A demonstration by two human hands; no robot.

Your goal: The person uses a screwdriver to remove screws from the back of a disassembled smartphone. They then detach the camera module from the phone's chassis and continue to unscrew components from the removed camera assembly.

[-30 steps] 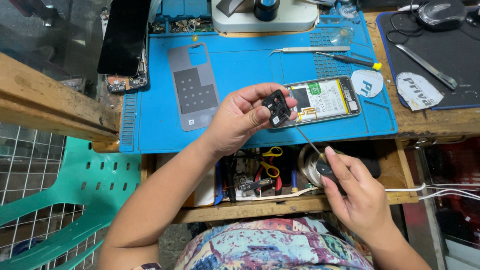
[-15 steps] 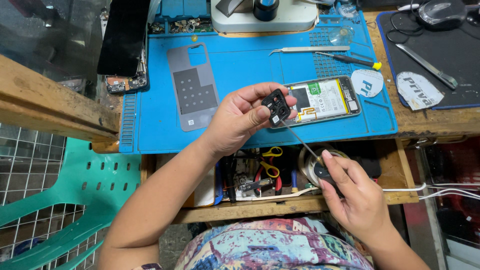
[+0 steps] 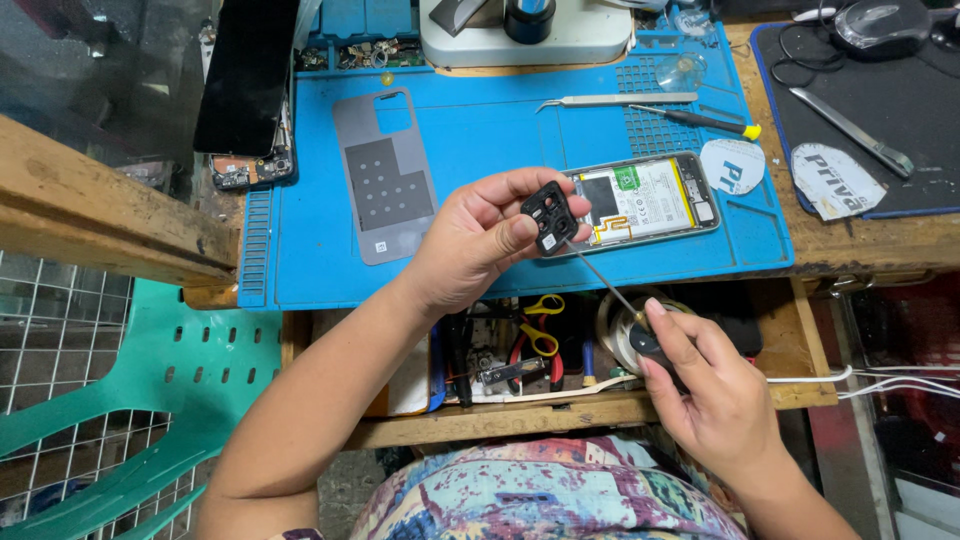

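With our left hand (image 3: 470, 245) pinching the black camera frame (image 3: 549, 216) above the mat (image 3: 480, 130), at nine o'clock of the phone (image 3: 645, 200), and our right hand (image 3: 715, 390) gripping the screwdriver (image 3: 610, 285), a slip could gouge it.

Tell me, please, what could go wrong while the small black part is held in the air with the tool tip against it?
1. The left hand pinches the small black camera frame by its edges only, above the open tool drawer; a slip could drop it among the tools.
2. The thin screwdriver in the right hand presses toward the left fingertips; it may skid and jab them.
3. The opened phone lies just behind, battery exposed; a slipped tip could hit it.
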